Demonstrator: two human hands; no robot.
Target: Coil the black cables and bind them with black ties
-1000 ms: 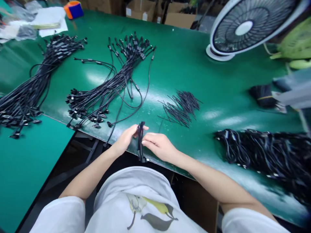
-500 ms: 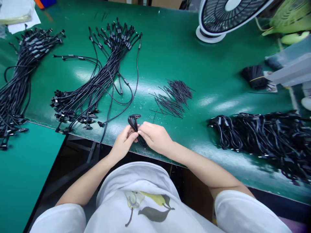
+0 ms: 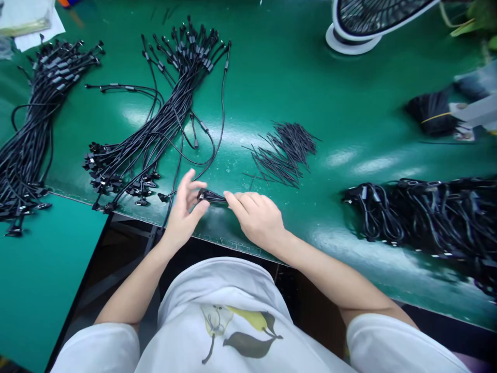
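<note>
A coiled black cable [image 3: 213,197] lies sideways between my hands near the table's front edge. My right hand [image 3: 256,215] grips its right part, fingers wrapped round it. At the cable's left end, my left hand [image 3: 187,207] has its fingers apart, the thumb near the connector; whether it touches is hard to tell. Just behind and to the right lies a pile of short black ties [image 3: 287,154]. A spread bundle of long black cables [image 3: 166,116] lies behind my left hand.
Another cable bundle [image 3: 37,119] is at the far left. Many coiled cables [image 3: 423,217] cover the right side. A white fan [image 3: 355,44] stands at the back. Banded black ties [image 3: 433,114] lie at the right. Papers [image 3: 29,20] are at the back left.
The coiled cable has turned from upright to sideways. My left hand has opened and moved left; my right hand has shifted slightly right with the cable. The view has shifted a little.
</note>
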